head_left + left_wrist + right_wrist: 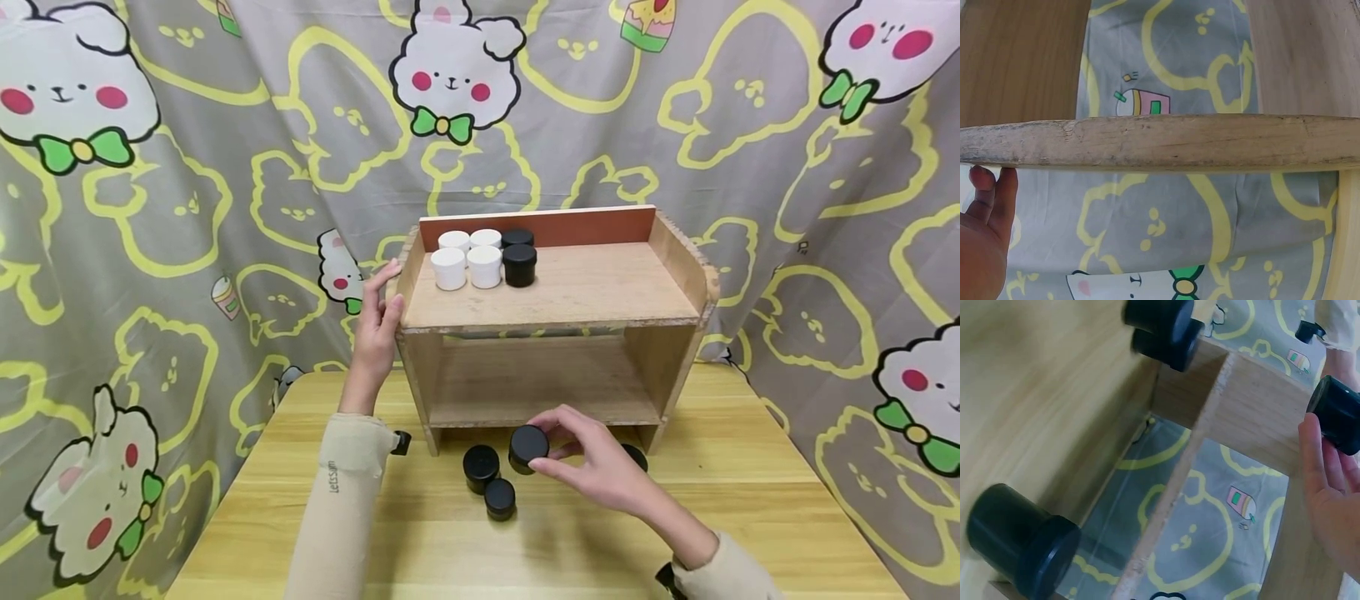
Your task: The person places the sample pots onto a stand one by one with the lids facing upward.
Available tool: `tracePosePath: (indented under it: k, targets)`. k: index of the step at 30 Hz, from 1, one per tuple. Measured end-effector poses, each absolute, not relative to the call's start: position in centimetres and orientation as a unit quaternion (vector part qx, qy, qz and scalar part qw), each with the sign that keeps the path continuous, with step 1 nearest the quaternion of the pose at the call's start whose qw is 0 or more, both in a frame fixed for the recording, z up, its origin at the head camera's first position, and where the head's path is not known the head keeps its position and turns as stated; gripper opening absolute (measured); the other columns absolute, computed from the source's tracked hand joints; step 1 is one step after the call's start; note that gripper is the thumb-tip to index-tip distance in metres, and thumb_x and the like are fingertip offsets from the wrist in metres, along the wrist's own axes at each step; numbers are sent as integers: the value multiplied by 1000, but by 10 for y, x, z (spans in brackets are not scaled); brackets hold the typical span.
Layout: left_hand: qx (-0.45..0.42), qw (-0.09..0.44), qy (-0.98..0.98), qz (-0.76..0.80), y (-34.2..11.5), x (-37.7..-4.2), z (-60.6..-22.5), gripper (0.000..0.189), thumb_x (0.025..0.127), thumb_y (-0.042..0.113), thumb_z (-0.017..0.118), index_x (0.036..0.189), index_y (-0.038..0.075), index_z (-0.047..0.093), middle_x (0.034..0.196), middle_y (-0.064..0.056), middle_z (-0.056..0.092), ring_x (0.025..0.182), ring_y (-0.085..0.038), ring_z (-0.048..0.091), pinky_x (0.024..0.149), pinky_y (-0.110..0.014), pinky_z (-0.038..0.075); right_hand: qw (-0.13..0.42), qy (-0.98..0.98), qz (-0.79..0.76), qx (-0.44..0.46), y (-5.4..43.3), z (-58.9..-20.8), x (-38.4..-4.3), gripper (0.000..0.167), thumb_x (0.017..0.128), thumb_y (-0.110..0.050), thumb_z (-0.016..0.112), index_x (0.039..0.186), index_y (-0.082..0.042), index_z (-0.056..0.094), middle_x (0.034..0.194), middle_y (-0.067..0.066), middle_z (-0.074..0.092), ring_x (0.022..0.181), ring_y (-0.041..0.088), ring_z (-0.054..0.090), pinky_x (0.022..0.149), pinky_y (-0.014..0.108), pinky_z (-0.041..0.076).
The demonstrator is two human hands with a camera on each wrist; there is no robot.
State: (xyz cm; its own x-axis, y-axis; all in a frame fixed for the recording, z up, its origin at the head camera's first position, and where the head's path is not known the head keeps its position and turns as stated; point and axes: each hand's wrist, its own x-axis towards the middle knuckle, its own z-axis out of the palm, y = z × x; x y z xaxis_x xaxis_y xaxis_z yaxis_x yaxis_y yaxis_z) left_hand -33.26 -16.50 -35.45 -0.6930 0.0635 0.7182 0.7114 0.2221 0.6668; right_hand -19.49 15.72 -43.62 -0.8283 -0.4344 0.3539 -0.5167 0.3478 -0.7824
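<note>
My right hand (592,462) pinches a black lidded jar (528,448) between thumb and fingers, in front of the wooden shelf's lower opening. In the right wrist view that jar (1336,415) shows at the fingertips. Two more black jars, a larger one (481,467) and a smaller one (500,499), stand on the table left of it. Another black jar (635,457) is partly hidden behind the right hand. My left hand (375,329) rests its fingertips against the left side panel of the wooden shelf (555,300); fingers (1004,200) meet its edge in the left wrist view.
On the top board, several white jars (450,269) stand in two rows at the left, with two black jars (520,265) beside them. The lower board (540,383) lies beneath. A patterned curtain (585,108) hangs behind the wooden table (300,450).
</note>
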Motion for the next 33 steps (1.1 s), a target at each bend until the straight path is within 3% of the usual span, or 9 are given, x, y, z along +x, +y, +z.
tracePosePath:
  k: [5, 14, 24, 33]
  targets:
    - [-269, 284, -728, -563, -168, -335, -358, 46, 106, 6, 46, 152, 8, 42, 165, -6, 38, 154, -22, 33, 115, -52, 33, 65, -813, 496, 297, 158, -429, -197, 36, 93, -28, 79, 125, -21, 65, 114, -3, 66, 95, 9, 70, 84, 29, 59]
    - [-276, 291, -724, -561, -169, -337, -358, 45, 107, 11, 47, 152, 12, 44, 164, -1, 40, 153, -18, 34, 113, -46, 34, 86, -824, 478, 290, 160, -398, -200, 40, 91, -26, 81, 127, -22, 66, 112, -5, 66, 98, 9, 70, 84, 29, 60]
    - [-270, 288, -727, -563, -167, -335, -355, 48, 106, 4, 45, 153, 2, 39, 166, -14, 35, 154, -28, 31, 114, -53, 32, 159, -832, 440, 298, 165, -355, -203, 42, 88, -16, 84, 127, -15, 68, 109, -5, 67, 95, 8, 70, 83, 27, 60]
    - [-269, 278, -728, -566, -158, -306, -334, 45, 106, 4, 44, 149, -3, 40, 163, -19, 37, 153, -29, 32, 112, -43, 34, 188, -837, 428, 284, 170, -328, -211, 42, 88, -16, 84, 127, -12, 68, 108, -1, 70, 93, 11, 72, 80, 27, 60]
